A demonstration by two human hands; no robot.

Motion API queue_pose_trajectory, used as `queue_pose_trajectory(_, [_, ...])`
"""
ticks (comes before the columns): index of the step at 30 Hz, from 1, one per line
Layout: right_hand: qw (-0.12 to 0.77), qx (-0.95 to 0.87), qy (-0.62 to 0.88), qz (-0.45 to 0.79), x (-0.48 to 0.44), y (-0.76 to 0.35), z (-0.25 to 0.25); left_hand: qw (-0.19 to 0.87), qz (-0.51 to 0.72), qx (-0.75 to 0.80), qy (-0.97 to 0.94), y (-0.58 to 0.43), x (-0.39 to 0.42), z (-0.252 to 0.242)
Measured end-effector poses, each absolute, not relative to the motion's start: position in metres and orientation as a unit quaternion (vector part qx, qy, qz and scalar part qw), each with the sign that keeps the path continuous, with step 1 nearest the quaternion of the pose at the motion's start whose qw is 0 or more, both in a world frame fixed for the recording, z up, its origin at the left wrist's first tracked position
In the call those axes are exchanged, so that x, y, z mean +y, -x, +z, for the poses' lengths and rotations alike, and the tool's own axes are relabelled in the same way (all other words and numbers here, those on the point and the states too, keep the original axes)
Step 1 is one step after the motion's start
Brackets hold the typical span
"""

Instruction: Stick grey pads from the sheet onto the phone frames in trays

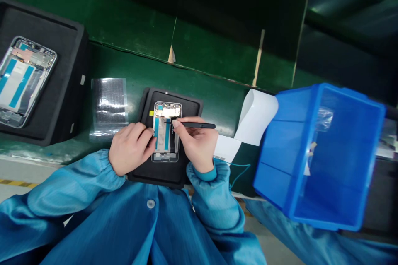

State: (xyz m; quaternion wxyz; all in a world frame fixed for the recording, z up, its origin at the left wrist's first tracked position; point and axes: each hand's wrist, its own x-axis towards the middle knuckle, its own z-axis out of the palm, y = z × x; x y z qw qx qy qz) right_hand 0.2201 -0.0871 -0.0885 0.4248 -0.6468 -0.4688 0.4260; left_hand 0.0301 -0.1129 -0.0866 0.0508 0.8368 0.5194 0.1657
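In the head view, a phone frame [167, 149] lies face-open in a black foam tray [193, 107] at the near edge of the green tabletop [211, 83], straight in front of the person's chest. Its long axis runs from the near edge toward the far edge.

The right hand [199, 145] comes in from the frame's right side. Its grip is clenched around a slim black tool [196, 125], thumb and fingers closed on the shaft. The tool lies crosswise, roughly at right angles to the frame's long axis. Its tip points toward the person's left and rests on the far third of the frame, a little right of the midline, just below the boards at the frame's far end. So the frame lies to the left of this grip, with only the tool's tip reaching over it.

The left hand [130, 149] is the nearer of the two to the frame. Its curled fingers touch the left long edge about halfway along. Whether that grip pinches the edge or only presses on it cannot be told.

Toward the left edge of the tabletop sits a second foam tray [64, 91] with another frame [21, 78], and a silvery sheet [108, 103] lies between the two trays. A white strip [256, 116] and a blue bin [280, 132] stand toward the right edge, well apart from both hands.
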Motion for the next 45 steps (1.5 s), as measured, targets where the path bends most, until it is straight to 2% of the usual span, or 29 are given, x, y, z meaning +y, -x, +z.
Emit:
queue_pose_trajectory(16, [0.411, -0.475, 0.655, 0.42, -0.087, -0.22, -0.089, 0.049, 0.161, 0.524, -0.835, -0.03, -0.112, -0.084])
queue_pose_trajectory(30, [0.411, -0.48, 0.653, 0.418, -0.088, -0.22, -0.088, 0.051, 0.054, 0.525, -0.848, -0.037, -0.108, -0.077])
queue_pose_trajectory(39, [0.451, -0.455, 0.642, 0.422, -0.092, -0.223, -0.089, 0.025, 0.058, 0.51, -0.858, -0.038, -0.106, -0.074])
queue_pose_trajectory(45, [0.475, -0.451, 0.637, 0.407, -0.094, -0.22, -0.094, 0.044, 0.051, 0.488, -0.87, -0.035, -0.1, -0.076])
